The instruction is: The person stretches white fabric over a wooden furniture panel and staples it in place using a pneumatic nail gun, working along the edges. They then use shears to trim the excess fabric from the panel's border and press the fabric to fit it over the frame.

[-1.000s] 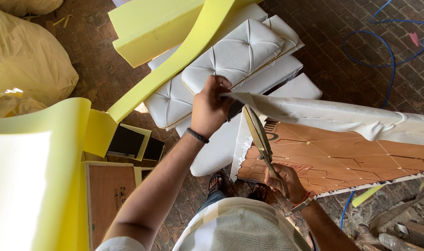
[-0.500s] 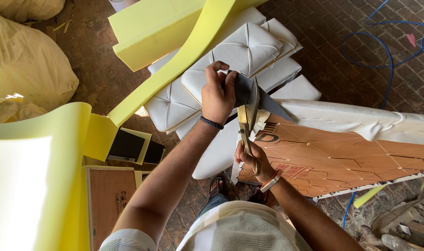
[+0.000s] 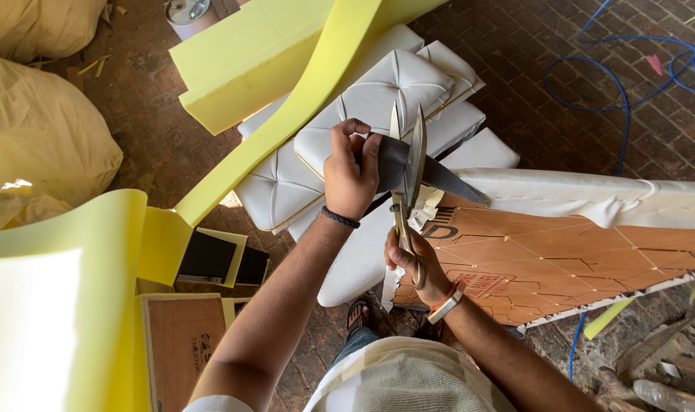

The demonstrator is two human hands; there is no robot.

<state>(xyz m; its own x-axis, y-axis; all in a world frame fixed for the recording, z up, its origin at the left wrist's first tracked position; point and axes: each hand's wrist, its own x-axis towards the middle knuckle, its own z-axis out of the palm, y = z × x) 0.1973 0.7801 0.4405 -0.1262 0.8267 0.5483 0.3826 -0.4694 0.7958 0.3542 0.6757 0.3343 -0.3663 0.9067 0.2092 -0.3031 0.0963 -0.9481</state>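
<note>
The left hand [image 3: 353, 169] pinches a dark flap [image 3: 408, 169] of fabric, pulling it up from the corner of the panel [image 3: 561, 244] (a plywood back with white upholstery wrapped over its far edge). The right hand [image 3: 412, 265] grips the handles of the scissors [image 3: 408, 164], whose open blades point away and straddle the flap. Behind the hands lie white tufted cushions [image 3: 385, 91]. Yellow foam [image 3: 271, 53] sheets arch across the left side above the brick floor [image 3: 530, 69].

Two hands [image 3: 351, 172], one pair of scissors [image 3: 408, 172], one plywood panel [image 3: 561, 259], one blue hose [image 3: 629, 84]
</note>
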